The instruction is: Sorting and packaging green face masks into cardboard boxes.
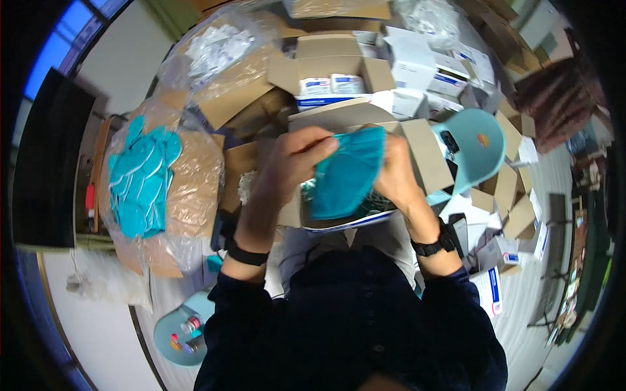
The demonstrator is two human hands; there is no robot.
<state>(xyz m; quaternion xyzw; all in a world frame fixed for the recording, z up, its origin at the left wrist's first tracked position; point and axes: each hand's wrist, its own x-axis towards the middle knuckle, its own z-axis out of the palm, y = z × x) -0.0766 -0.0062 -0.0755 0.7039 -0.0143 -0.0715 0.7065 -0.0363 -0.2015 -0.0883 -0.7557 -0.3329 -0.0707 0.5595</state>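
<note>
A teal face mask (349, 174) is stretched between my two hands above an open cardboard box (427, 153) at my lap. My left hand (303, 156) pinches its upper left edge between thumb and fingers. My right hand (396, 171) grips its right side, with the fingertips partly hidden behind the mask. Below the mask, small dark green and white things show inside the box, too covered to make out. A large pile of teal masks (143, 179) with pale edges lies to the left, in a carton lined with clear plastic.
Beyond the lap box stands an open carton (329, 47) holding white packets (347, 83). White boxes (411, 62) crowd the far right. A light blue chair (479, 146) is at the right, another chair (171, 339) with a bottle at lower left. A plastic bag of white pieces (222, 49) lies far left.
</note>
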